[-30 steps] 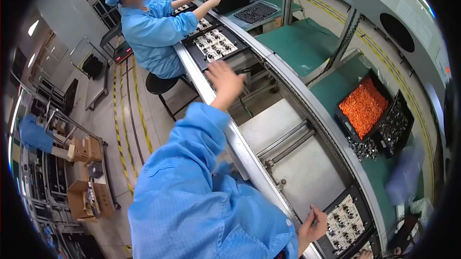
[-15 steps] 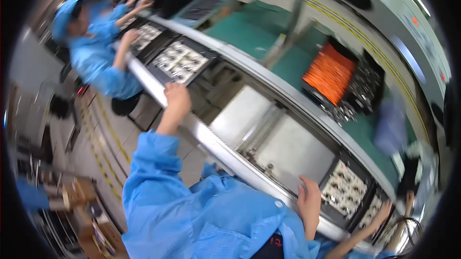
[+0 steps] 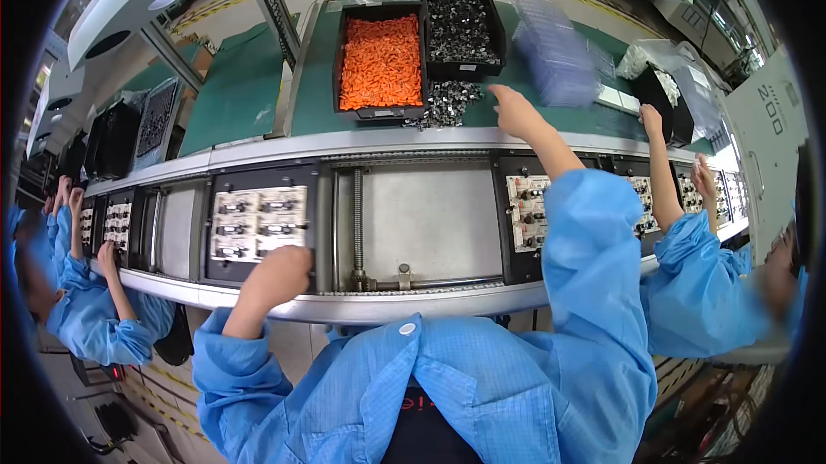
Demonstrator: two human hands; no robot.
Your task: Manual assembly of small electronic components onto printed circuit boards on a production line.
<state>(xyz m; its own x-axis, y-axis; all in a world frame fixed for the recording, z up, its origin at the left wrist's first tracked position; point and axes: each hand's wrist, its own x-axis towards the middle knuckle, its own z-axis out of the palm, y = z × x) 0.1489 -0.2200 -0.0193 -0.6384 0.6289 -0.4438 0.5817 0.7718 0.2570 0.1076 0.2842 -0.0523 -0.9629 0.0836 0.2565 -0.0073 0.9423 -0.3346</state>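
Observation:
A black tray (image 3: 213, 270) with pale circuit boards (image 3: 258, 213) lies on the conveyor in front of me. My left hand (image 3: 277, 279) is closed over its near right corner, with its fingertips mostly hidden. My right hand (image 3: 518, 113) reaches across the conveyor to the green bench, index finger stretched out, nothing visible in it. Just left of that hand is a loose pile of small black and silver parts (image 3: 449, 104). Behind the pile stand a black bin of orange parts (image 3: 381, 64) and a bin of dark metal-like parts (image 3: 463, 27).
Another board-filled tray (image 3: 525, 214) sits under my right forearm. A metal rail (image 3: 413, 302) and a threaded rod (image 3: 358, 214) border the bare steel plate (image 3: 430, 214). Clear plastic trays (image 3: 555, 59) are stacked right of the bins. Co-workers work at both sides (image 3: 688, 275).
My view has swung to the right. The left tray has slid right along the conveyor with my left hand at its corner. My right hand has left the right tray for the bench.

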